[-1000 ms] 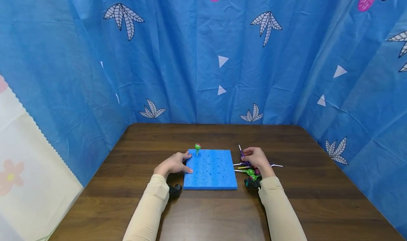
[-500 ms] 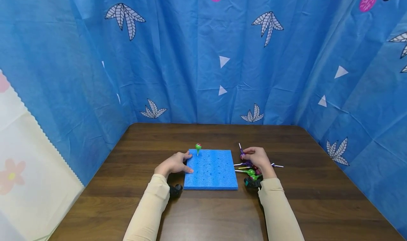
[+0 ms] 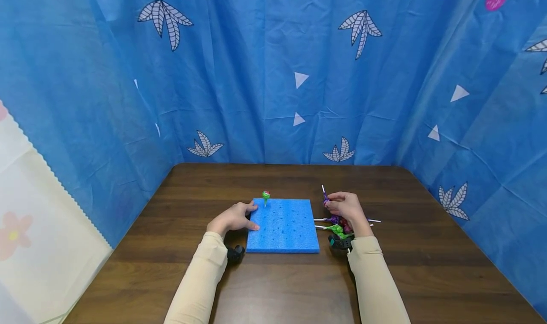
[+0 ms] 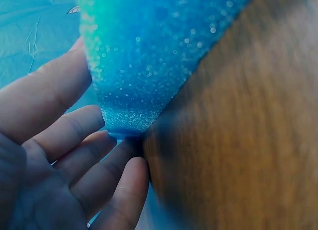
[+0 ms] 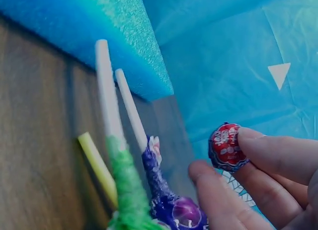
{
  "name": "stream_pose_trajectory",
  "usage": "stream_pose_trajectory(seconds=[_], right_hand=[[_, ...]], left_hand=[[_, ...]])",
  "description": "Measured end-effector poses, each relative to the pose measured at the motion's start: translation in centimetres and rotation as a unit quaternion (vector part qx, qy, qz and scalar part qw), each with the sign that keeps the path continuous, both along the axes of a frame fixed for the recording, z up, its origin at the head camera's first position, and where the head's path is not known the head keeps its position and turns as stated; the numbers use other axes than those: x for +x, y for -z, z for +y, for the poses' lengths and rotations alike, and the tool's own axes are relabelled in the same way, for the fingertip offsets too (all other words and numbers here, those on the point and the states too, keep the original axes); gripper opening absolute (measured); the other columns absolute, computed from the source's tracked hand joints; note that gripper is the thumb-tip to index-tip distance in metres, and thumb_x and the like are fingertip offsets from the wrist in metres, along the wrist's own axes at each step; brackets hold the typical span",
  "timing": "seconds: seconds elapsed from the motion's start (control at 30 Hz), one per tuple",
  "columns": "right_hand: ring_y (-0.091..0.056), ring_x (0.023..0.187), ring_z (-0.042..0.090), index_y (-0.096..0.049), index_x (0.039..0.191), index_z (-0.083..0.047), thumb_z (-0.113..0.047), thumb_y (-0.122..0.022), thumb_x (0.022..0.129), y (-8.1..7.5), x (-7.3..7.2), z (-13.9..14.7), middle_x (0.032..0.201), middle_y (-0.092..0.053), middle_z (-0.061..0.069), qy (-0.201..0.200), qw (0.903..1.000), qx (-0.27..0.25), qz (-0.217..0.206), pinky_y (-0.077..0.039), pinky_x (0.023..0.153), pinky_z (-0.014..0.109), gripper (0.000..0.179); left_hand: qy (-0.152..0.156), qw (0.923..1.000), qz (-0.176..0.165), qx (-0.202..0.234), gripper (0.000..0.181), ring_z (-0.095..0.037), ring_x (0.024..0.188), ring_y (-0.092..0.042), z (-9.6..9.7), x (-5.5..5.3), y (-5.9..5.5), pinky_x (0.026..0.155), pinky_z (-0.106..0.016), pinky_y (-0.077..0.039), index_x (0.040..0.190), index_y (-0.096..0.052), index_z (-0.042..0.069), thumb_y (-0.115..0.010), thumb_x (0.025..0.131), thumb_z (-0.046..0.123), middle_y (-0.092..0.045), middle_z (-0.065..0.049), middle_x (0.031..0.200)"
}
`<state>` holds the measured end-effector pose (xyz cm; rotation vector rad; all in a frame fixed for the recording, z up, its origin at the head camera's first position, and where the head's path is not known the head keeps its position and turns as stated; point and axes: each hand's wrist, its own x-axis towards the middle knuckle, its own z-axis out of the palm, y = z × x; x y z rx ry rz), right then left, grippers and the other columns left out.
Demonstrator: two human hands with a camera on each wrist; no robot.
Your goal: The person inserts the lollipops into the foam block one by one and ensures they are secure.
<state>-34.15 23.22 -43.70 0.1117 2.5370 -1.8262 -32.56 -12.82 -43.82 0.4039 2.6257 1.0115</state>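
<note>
My left hand (image 3: pixel 234 219) rests at the left edge of a blue foam block (image 3: pixel 284 229), fingers and thumb spread and touching it. A green lollipop (image 3: pixel 266 196) stands upright in the block near its far left corner. Beyond the block's right side, my right hand (image 3: pixel 347 207) pinches a purple lollipop (image 3: pixel 325 202) by its head, its white stick pointing up and away. Seen from the right wrist, the held lollipop's red label (image 5: pixel 227 144) shows between thumb and fingers. Below that hand lie a green lollipop (image 5: pixel 124 180) and another purple lollipop (image 5: pixel 164 185).
More lollipops, including a dark red one (image 3: pixel 345 226), lie partly hidden under the right forearm. A yellow stick (image 5: pixel 98 163) shows among them. Small holes dot the block's top. The brown wooden table (image 3: pixel 290 286) ends at a blue curtain (image 3: pixel 256 77).
My right hand has risen slightly with the purple lollipop, away from the pile. The left hand stays on the foam block. The head view has tilted a little.
</note>
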Motion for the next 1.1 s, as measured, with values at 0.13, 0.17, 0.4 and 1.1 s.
stream_pose_trajectory(seconds=[0.13,0.17,0.4,1.1], right_hand=[[-0.073,0.090,0.017,-0.064,0.124,0.007,-0.001,-0.063,0.097,-0.6,0.0,-0.3,0.112,-0.072,0.023,0.004,0.9999,-0.002,0.010,-0.060,0.090,0.040,0.029],[-0.073,0.091,0.017,-0.064,0.124,0.007,-0.001,-0.063,0.097,-0.6,-0.1,-0.4,0.114,-0.072,0.024,0.003,0.9999,-0.001,0.014,-0.059,0.091,0.040,0.029],[-0.072,0.104,0.026,-0.064,0.126,0.004,-0.007,-0.063,0.098,-0.6,-0.1,-0.6,0.121,-0.069,0.024,0.000,0.9995,0.005,0.031,-0.056,0.098,0.042,0.030],[-0.070,0.102,0.024,-0.066,0.124,0.005,-0.005,-0.065,0.097,-1.5,0.2,-1.7,0.115,-0.071,0.017,-0.016,0.9972,-0.016,0.071,-0.054,0.100,0.043,0.029]], left_hand=[[0.000,1.0000,0.000,0.002,0.074,-0.035,0.153,-0.026,0.0,0.0,-0.1,0.120,-0.054,-0.032,0.150,-0.046,0.009,-0.079,0.086,0.026,-0.030,-0.010,0.164],[0.000,1.0000,-0.001,0.003,0.074,-0.035,0.152,-0.026,0.0,0.0,0.0,0.120,-0.054,-0.032,0.150,-0.046,0.009,-0.080,0.086,0.025,-0.030,-0.010,0.164],[0.001,1.0000,-0.004,0.002,0.074,-0.035,0.153,-0.025,0.1,0.1,-0.1,0.120,-0.055,-0.032,0.150,-0.046,0.009,-0.079,0.086,0.025,-0.030,-0.009,0.164],[0.002,1.0000,0.003,-0.004,0.073,-0.036,0.152,-0.027,0.1,0.1,0.1,0.119,-0.054,-0.033,0.149,-0.048,0.009,-0.080,0.086,0.025,-0.031,-0.011,0.163]])
